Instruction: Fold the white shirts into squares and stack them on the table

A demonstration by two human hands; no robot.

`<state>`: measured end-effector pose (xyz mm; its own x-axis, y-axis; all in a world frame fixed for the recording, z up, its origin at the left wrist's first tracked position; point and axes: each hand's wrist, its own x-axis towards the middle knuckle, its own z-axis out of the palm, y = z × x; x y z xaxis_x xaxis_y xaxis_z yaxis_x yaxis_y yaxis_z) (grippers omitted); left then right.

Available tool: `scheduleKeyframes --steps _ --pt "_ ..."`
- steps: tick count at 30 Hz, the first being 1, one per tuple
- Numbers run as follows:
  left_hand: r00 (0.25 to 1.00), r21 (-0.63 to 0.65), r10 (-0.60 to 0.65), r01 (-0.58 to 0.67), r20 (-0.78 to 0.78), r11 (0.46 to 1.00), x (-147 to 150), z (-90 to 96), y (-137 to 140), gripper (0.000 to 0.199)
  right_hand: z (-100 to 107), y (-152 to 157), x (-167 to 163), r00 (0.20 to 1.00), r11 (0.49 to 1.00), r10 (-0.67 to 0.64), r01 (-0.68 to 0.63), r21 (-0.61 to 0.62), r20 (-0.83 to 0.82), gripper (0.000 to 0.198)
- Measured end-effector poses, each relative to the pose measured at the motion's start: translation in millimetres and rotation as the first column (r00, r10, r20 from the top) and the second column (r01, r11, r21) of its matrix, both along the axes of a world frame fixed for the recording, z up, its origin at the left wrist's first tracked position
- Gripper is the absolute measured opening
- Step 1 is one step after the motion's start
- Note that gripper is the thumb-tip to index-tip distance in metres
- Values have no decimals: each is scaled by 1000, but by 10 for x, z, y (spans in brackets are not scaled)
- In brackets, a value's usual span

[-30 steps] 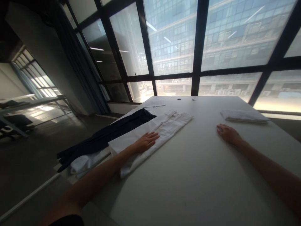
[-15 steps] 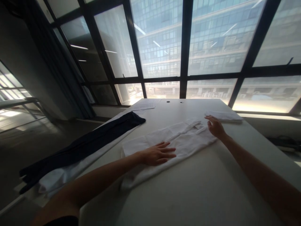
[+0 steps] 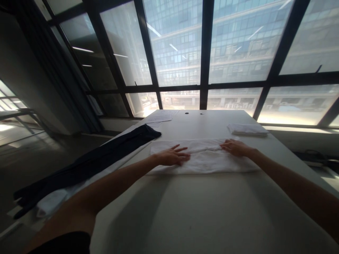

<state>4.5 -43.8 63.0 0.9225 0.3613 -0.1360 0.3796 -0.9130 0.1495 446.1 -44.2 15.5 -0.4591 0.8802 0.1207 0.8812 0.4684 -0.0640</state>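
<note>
The white garment (image 3: 212,164) in front of you is thin, soft cloth, matt, with small wrinkles across it. To your left, the dark trousers (image 3: 90,161) are cloth too, dull with hardly any shine. The folded white cloth (image 3: 247,129) on your right looks matt and mostly smooth. Your table (image 3: 190,208) has a hard, smooth white top with a faint, soft shine. The sheets (image 3: 164,116) near its far end look like flat, thin paper. Past them you see shiny, clear window glass (image 3: 177,46), set in dark bars (image 3: 206,53) that look like metal. Your black sleeve (image 3: 66,243) is dull cloth.
</note>
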Motion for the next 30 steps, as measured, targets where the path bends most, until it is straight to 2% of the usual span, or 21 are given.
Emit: scheduleKeyframes --steps 4,7,9,12,15,16,18,20,22,24,26,28,30 --pt "994 203 106 -107 16 973 70 -107 350 64 102 -250 36 990 989 -124 129 -74 68 45" --pt "959 312 282 -279 35 908 298 -217 543 62 188 -501 -74 985 978 -139 152 -141 98 46" --pt "907 329 419 -411 52 850 525 -250 638 54 258 -686 -215 988 971 -136 149 -188 80 46" --pt "814 294 577 -568 66 769 897 -232 751 48 335 -918 -478 996 954 -77 58 -294 -51 45" --pt "769 262 633 -631 90 730 1201 -209 774 45 297 -1038 -701 957 901 -3 -123 -416 -290 46" --pt "762 254 639 -642 104 723 1271 -219 738 45 251 -1056 -755 932 903 7 -162 -398 -363 45" --pt "752 233 646 -657 129 717 1346 -285 578 49 118 -1070 -838 885 957 15 -148 -251 -465 42" --pt "744 182 655 -667 130 722 1332 -410 317 59 -46 -1072 -907 872 998 8 -41 -56 -490 41" --pt "741 94 663 -671 108 735 1245 -559 19 71 -208 -1072 -984 892 997 -41 69 46 -450 47" --pt "746 63 658 -665 99 744 1126 -683 -222 81 -335 -1069 -1081 927 992 -97 121 44 -363 57" --pt "744 79 660 -668 106 740 1023 -747 -333 84 -407 -1053 -1192 952 989 -140 146 1 -274 62" --pt "738 93 666 -675 111 732 962 -753 -291 84 -427 -1009 -1307 960 983 -181 179 -32 -215 64" --pt "743 95 659 -669 116 737 936 -723 -134 83 -415 -923 -1418 957 974 -228 222 -52 -177 65"
